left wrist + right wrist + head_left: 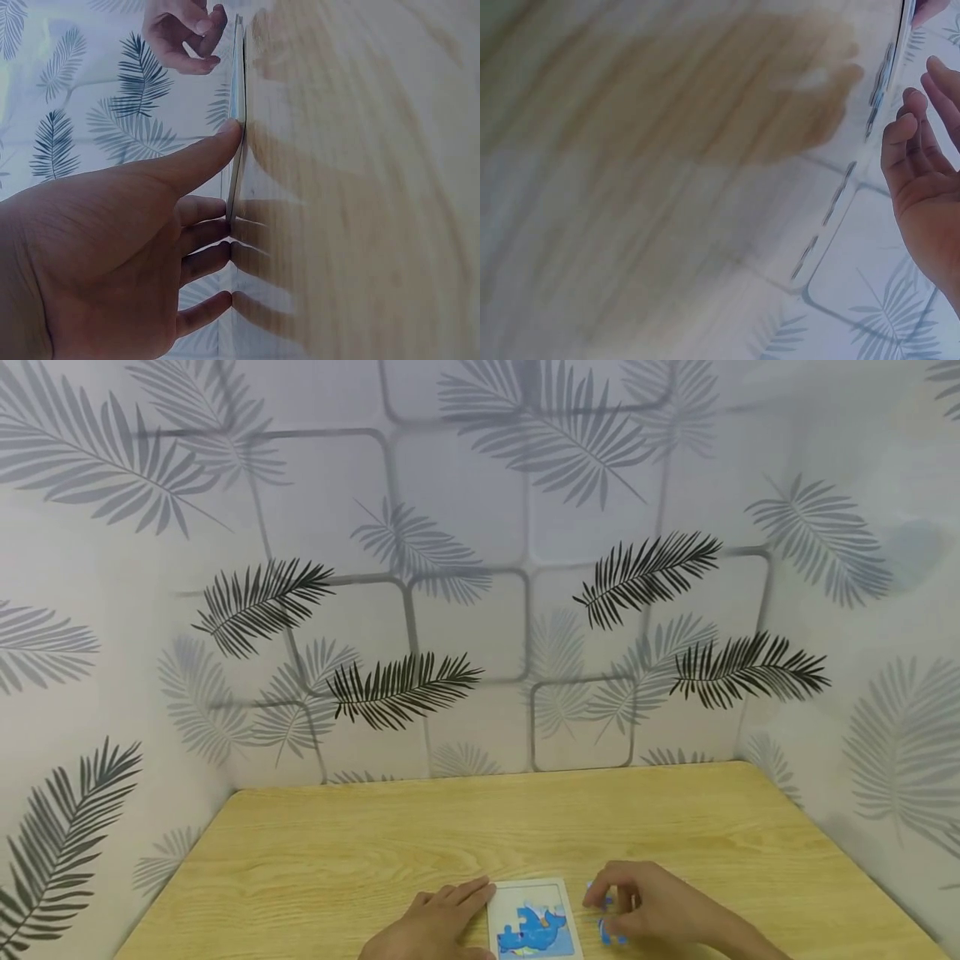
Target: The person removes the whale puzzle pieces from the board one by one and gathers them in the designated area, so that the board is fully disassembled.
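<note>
A white-framed jigsaw board (516,898) lies at the near middle of the table, partly filled with pieces that show a blue whale (534,933). My left hand (435,925) rests at its left edge. In the left wrist view, the thumb of the left hand (112,255) touches the thin board edge and its fingertips meet the tabletop. To the right of the board, my right hand (660,906) hovers with bent, spread fingers over loose blue puzzle pieces (604,935), partly hidden by it. Nothing shows between the fingers of the right hand (930,187).
The wood-grain table (337,843) reaches back to a pale wall covering (465,635) printed with leaves, which also runs along both sides. Several flat loose pieces (840,195) appear edge-on along the tabletop in the right wrist view.
</note>
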Motion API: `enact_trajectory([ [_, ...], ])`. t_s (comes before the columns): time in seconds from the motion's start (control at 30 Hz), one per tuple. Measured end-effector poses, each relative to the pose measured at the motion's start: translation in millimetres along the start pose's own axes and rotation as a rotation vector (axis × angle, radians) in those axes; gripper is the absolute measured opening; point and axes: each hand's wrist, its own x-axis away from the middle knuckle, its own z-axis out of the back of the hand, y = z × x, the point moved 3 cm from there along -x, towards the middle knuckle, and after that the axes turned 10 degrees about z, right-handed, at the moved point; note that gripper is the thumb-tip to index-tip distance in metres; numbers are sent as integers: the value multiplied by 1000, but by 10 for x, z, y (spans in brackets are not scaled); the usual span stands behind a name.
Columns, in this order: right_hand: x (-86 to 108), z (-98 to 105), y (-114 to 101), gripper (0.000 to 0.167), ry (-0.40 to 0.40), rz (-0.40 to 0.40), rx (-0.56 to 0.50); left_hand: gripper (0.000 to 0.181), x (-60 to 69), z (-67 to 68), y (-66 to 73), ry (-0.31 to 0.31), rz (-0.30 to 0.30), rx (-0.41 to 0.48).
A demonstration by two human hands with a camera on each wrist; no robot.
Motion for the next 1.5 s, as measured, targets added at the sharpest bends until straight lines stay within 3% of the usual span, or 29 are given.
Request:
enact_trajectory([
  [0.27, -244, -148, 18, 38, -12, -10, -32, 79, -21, -35, -16, 11, 24, -12],
  [0.5, -464, -324, -32, 38, 4, -7, -18, 81, -38, -40, -11, 12, 42, -12],
  [0.7, -614, -479, -114, 34, 21, -109, 61, 82, -64, -72, -26, 14, 41, -5],
  [0.8, -645, -536, -127, 34, 22, -158, 94, 84, -86, -98, -44, 18, 28, 10],
  [0.93, -668, -582, -126, 35, 14, -162, 122, 84, -109, -126, -81, 20, 27, 22],
  [1.2, -701, -622, -88, 33, 16, -262, 55, 87, -158, -178, -150, 17, 48, 64],
  [1.5, -692, -604, -136, 32, -8, -222, 77, 87, -133, -174, -137, 22, 28, 57],
])
